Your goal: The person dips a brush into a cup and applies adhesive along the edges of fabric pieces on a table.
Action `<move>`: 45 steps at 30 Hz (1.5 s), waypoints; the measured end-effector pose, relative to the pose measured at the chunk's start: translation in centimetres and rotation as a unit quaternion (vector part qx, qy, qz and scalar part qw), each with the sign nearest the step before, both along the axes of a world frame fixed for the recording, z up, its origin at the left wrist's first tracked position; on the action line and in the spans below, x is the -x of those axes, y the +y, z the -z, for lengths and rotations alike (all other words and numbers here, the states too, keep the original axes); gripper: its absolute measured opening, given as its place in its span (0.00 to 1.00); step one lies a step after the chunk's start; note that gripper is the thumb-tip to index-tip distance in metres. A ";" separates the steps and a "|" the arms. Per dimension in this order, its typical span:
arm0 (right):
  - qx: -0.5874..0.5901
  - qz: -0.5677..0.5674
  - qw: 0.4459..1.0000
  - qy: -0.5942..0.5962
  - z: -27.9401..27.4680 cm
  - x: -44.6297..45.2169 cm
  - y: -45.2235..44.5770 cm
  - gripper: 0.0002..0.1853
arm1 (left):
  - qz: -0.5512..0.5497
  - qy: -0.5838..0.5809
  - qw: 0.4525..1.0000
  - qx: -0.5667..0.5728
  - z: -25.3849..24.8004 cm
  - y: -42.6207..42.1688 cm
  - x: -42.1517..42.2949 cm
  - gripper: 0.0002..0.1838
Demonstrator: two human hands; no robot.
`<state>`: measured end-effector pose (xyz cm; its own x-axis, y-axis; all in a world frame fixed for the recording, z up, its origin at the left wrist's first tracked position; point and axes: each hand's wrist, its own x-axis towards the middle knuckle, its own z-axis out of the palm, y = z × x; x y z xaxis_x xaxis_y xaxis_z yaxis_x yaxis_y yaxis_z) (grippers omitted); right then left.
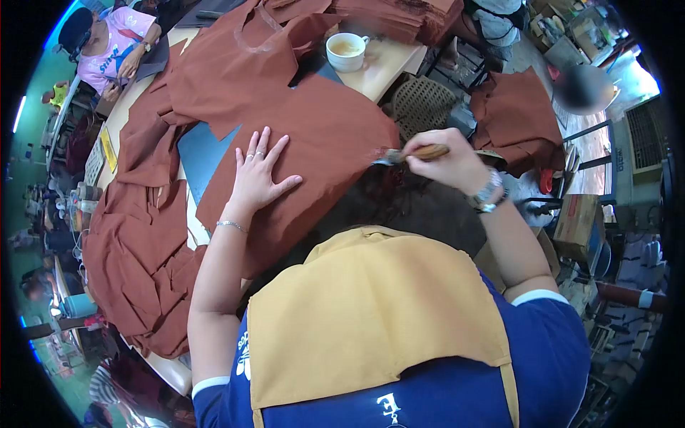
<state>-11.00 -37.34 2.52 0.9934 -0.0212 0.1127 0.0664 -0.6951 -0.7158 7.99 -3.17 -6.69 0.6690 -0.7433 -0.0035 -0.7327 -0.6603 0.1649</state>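
Observation:
A large reddish-brown sheet [314, 135], leather or cloth, lies across the table in front of me. My left hand [260, 175] rests flat on it with the fingers spread. In my right hand [446, 162] is a brush with a wooden handle [431, 151], gripped between thumb and fingers. The brush's bristles [387, 158] touch the sheet's right edge, where a small wet-looking patch shows. Beyond the sheet stands a white cup [346, 52] holding a pale, cream-coloured substance.
More reddish-brown pieces [143, 257] lie heaped at the left, and a stack [399, 18] sits at the back. A woven-seat chair [424, 103] and a draped piece [517, 121] are on the right. Another person [118, 43] works at the far left. A cardboard box [579, 225] stands at right.

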 end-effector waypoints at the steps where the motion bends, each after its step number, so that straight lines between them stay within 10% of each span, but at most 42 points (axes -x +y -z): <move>1: 0.033 0.017 0.999 0.029 -0.9 0.4 -0.9 0.07 | 0.007 0.001 1.000 0.004 -0.1 -0.4 -0.4 0.50; 23: 0.059 0.019 0.997 -0.041 -1.2 0.9 1.0 0.06 | 0.131 -0.006 0.991 0.001 0.1 -5.9 -6.7 0.51; 34: 0.052 0.017 0.996 -0.068 -0.6 1.0 1.6 0.07 | -0.088 -0.009 0.996 0.022 0.2 0.2 2.9 0.53; 45: 0.056 0.005 0.995 -0.076 -0.1 1.3 2.8 0.08 | -0.026 -0.023 0.999 0.037 1.0 -1.6 -1.1 0.54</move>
<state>-12.29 -34.50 2.66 0.9642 -0.0100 0.2649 0.1610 -0.7718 -0.6152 9.05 -4.76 -7.68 0.7047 -0.7048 0.0824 -0.7060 -0.6847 0.1812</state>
